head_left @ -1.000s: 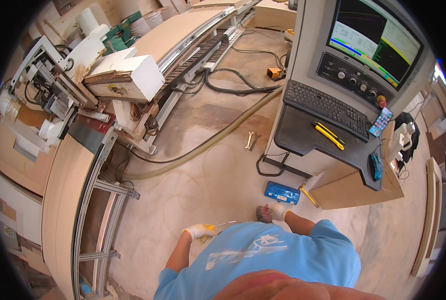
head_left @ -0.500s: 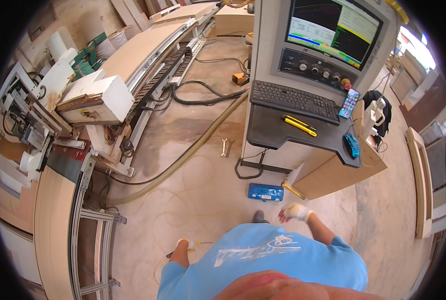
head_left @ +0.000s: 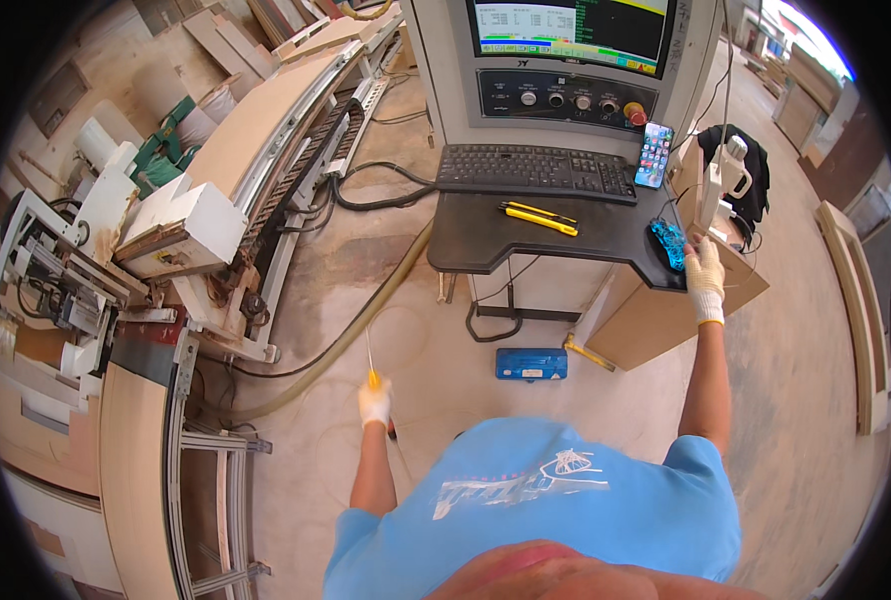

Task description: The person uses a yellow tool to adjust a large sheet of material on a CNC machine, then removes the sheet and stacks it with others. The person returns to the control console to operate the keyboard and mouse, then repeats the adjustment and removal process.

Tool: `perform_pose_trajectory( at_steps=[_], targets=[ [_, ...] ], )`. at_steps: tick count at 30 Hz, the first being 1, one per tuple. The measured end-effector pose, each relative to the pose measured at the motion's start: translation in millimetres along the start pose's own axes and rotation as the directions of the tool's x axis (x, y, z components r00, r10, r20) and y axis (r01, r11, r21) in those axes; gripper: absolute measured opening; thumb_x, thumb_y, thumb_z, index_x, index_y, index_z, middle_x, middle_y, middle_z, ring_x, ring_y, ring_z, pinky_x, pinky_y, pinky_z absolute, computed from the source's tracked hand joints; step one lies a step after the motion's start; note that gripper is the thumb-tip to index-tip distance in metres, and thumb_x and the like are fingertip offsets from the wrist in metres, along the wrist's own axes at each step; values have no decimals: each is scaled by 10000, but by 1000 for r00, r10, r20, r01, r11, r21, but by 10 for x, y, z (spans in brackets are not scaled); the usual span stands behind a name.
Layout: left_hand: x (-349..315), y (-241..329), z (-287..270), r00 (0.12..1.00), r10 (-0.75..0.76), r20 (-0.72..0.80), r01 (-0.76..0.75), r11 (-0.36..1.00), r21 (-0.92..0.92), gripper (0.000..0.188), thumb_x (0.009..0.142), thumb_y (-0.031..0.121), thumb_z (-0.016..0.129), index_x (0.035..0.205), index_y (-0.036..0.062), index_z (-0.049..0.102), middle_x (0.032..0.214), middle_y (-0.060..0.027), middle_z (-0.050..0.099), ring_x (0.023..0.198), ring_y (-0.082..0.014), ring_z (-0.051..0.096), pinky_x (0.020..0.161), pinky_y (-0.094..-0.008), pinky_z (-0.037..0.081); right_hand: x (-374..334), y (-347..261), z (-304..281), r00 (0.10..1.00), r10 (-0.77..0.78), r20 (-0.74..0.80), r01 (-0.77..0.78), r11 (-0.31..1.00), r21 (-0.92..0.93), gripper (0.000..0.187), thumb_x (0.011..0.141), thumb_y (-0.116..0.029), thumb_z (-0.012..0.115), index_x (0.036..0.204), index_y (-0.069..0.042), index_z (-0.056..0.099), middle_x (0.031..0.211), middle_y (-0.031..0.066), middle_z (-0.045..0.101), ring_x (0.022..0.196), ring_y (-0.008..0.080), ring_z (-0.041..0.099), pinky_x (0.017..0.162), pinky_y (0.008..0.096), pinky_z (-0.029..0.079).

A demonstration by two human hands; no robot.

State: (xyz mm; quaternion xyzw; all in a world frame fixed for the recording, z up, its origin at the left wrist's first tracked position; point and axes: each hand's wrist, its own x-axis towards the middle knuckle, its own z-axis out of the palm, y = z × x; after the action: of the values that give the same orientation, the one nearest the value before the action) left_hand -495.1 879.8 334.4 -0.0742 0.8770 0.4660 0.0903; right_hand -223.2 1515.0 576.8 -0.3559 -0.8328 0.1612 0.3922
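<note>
My left hand, in a white glove, is closed round an air blow gun with a yellow front and a thin straight nozzle pointing ahead. A thin clear hose trails from its rear end. My right hand, gloved with bare fingertips, is at the right edge of the black console shelf, fingers reaching forward beside a blue-and-black mouse. Whether it touches the mouse is unclear. On the shelf lie a yellow utility knife and a black keyboard; a phone leans upright beside the keyboard.
A blue toolbox and a yellow-handled hammer lie on the floor below the console. A thick hose crosses the floor. The long machine bed stands at left, a wooden frame at right.
My right hand has risen from beside my body to the shelf's right edge. My left hand has come forward with the air blow gun. The view has shifted, bringing the console left.
</note>
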Motion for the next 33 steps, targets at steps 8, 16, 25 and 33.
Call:
perform_pose_trajectory(
  at_steps=[8,16,25,33],
  targets=[
    [298,2537,496,823,302,-481,-552,622,-554,329,968,86,696,1265,9,578,1051,-58,678,859,-127,614,781,-289,527,126,-38,169,990,-100,97,107,992,-64,469,929,-378,679,1280,-73,620,1259,160,636,1143,384,631,943,476,506],
    [267,3453,1192,685,492,-537,-599,800,-32,468,956,206,664,1390,86,535,1263,-238,676,1167,-426,648,988,-462,509,186,-279,220,964,-176,198,209,964,-162,555,785,-337,804,1258,-93,648,1348,144,616,1217,354,609,992,456,511],
    [341,3347,1116,766,464,-445,-501,865,39,512,932,173,658,1396,16,509,1303,-268,642,1221,-439,608,1034,-479,472,206,-247,242,960,-118,253,167,969,-181,501,807,-291,745,1290,-188,662,1449,127,551,1281,333,565,1031,475,472],
    [363,3346,1097,810,427,-401,-464,886,6,531,929,157,667,1410,0,505,1325,-272,627,1248,-437,589,1070,-467,451,97,-217,269,976,-141,165,172,966,-193,483,778,-237,730,1258,-194,685,1430,154,565,1241,347,586,1013,476,483]
  ],
)
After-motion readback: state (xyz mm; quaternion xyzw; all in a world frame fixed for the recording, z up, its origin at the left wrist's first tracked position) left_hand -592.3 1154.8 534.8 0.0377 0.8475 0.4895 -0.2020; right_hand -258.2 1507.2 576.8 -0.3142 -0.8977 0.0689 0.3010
